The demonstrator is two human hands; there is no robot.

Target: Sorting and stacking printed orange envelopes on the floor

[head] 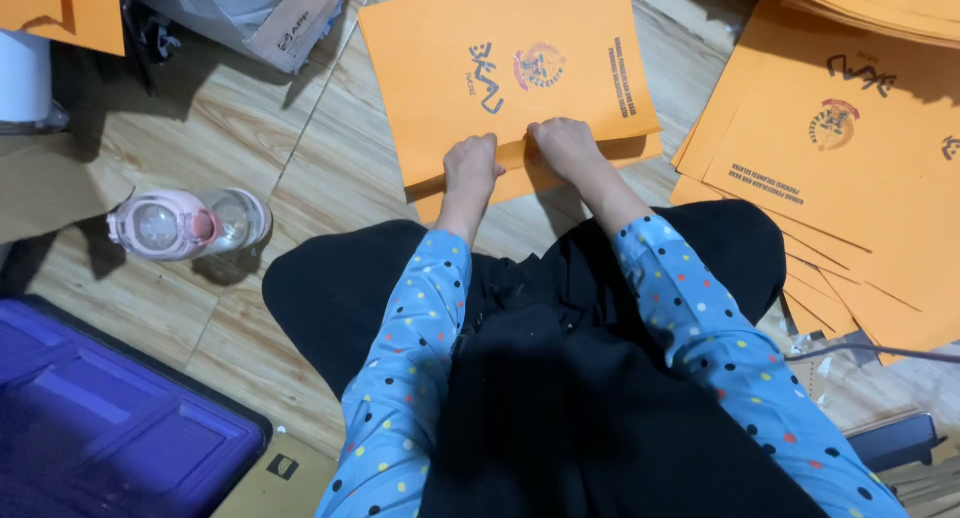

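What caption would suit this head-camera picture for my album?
Seated on a wooden floor, both hands, left hand and right hand, press an orange folder.

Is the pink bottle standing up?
No, the pink bottle lies on its side on the wooden floor, off to the left of the left hand.

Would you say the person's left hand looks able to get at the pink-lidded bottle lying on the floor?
Probably yes: the left hand presses the orange envelope, and only bare wooden floor separates it from the bottle.
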